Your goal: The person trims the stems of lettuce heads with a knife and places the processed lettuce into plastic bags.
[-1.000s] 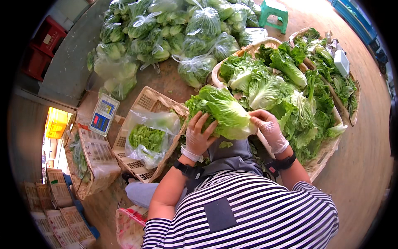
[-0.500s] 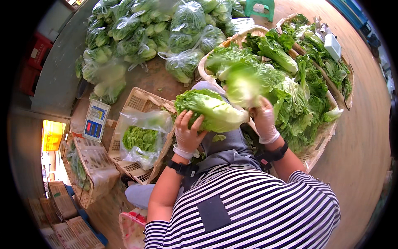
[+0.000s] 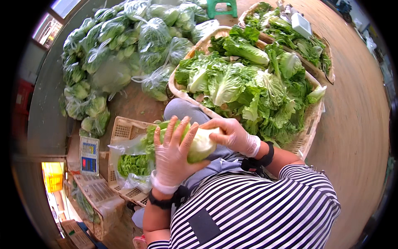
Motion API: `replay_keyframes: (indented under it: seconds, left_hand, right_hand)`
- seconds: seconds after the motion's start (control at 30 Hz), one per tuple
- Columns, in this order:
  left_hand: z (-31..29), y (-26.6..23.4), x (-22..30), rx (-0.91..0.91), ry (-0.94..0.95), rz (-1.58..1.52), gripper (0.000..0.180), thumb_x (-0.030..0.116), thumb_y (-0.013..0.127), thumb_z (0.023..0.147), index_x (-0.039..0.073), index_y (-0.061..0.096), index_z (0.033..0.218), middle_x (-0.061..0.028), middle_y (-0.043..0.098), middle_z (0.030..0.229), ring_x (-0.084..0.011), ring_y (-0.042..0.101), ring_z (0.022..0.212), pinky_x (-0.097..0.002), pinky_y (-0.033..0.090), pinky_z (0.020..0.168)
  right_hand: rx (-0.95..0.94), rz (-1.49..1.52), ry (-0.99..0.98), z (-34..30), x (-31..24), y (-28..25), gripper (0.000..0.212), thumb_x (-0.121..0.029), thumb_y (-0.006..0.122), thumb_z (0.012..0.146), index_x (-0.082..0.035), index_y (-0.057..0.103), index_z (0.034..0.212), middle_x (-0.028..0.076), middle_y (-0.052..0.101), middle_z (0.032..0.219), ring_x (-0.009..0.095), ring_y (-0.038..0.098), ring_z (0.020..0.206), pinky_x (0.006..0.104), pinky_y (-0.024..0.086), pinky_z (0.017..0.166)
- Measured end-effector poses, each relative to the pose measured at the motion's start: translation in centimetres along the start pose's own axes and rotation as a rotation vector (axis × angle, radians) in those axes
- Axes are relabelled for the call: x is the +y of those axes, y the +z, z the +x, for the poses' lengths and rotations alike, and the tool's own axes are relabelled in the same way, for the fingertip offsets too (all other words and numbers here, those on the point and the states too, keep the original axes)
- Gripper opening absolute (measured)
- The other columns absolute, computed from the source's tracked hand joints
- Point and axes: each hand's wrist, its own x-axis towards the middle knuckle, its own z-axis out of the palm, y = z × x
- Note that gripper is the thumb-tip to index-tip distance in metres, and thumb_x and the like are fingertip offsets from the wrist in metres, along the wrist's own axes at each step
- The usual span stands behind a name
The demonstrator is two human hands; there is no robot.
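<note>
Over my lap is a pale green head of lettuce (image 3: 201, 147), its white base to the right and its leafy end to the left. My left hand (image 3: 174, 155), in a thin clear glove, is wrapped over its leafy part with fingers spread on top. At the base end my right hand (image 3: 232, 135), also gloved, pinches with curled fingers; what lies under the fingertips is partly hidden. Just left of the lettuce, a clear plastic bag (image 3: 143, 180) with green leaves (image 3: 133, 165) in it sits in a beige plastic crate (image 3: 120, 128).
A large basket (image 3: 313, 141) heaped with loose leaves (image 3: 232, 85) stands ahead to the right, with another leaf-filled basket (image 3: 331, 74) behind it. Bagged lettuces (image 3: 153, 37) pile up at far left. Left are a digital scale (image 3: 89, 155) and another crate (image 3: 93, 189). A green stool (image 3: 222, 7) stands behind.
A blurred leafy piece by my right hand is gone from there. The lettuce has come nearer my body and turned, and my left hand now lies over its top. The view has shifted.
</note>
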Motion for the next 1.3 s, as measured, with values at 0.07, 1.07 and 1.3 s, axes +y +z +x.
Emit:
replay_keyframes:
  seconds: [0.07,1.07,1.3]
  left_hand:
    - [0.9,-2.9,0.2,-0.125,-0.002,-0.183,0.103,0.053,0.079,0.051,0.013,0.039,0.137,-0.0104,0.050,0.128,-0.0301,0.044,0.123,-0.0557,0.020,0.105]
    - [1.5,1.4,-2.6,-0.216,-0.552,-1.404,0.040,0.007,0.072,0.076,0.001,0.057,0.113,-0.0029,0.063,0.101,-0.0107,0.059,0.090,-0.0261,0.047,0.082]
    - [4.1,1.1,2.3,-0.114,-0.404,-1.143,0.042,0.006,0.074,0.074,0.002,0.059,0.113,-0.0022,0.065,0.100,-0.0102,0.060,0.088,-0.0257,0.047,0.082]
  right_hand:
    - [-0.038,-0.160,-0.105,-0.2,-1.6,-1.0,0.031,-0.025,0.065,0.083,-0.003,0.064,0.105,0.009,0.066,0.086,0.013,0.062,0.072,0.0262,0.050,0.066]
    - [0.618,-1.214,0.302,-4.2,-1.5,-19.0,0.029,-0.020,0.056,0.084,-0.003,0.057,0.108,0.019,0.063,0.091,0.034,0.062,0.085,0.0442,0.048,0.075]
    - [0.837,-0.996,0.601,-15.7,0.9,-21.4,0.030,-0.016,0.057,0.084,-0.003,0.053,0.111,0.021,0.063,0.092,0.035,0.061,0.085,0.0425,0.047,0.072]
